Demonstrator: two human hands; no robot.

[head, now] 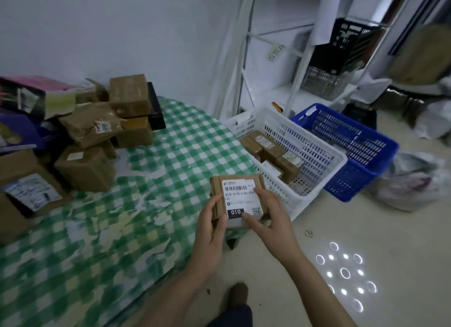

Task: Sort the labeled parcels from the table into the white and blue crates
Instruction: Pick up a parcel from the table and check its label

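Parcel (pixel 240 200): between both hands, label up, number 010.
Left hand (pixel 211 229): fingers curl round the left edge.
Right hand (pixel 273 217): thumb and fingers pinch the right edge.
White crate (pixel 314 146): just past the right hand, boxes inside.
Blue crate (pixel 353 182): farther right.
Tip: read the number first, then use both hands to lower it in gently.

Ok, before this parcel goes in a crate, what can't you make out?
Head view only:
- Fine print on held parcel: too small; right hand covers its edge.
- Labels on parcels in white crate: too small.
- Contents of blue crate: dim, blurred.
- Part of labeled box: cut off by left edge.
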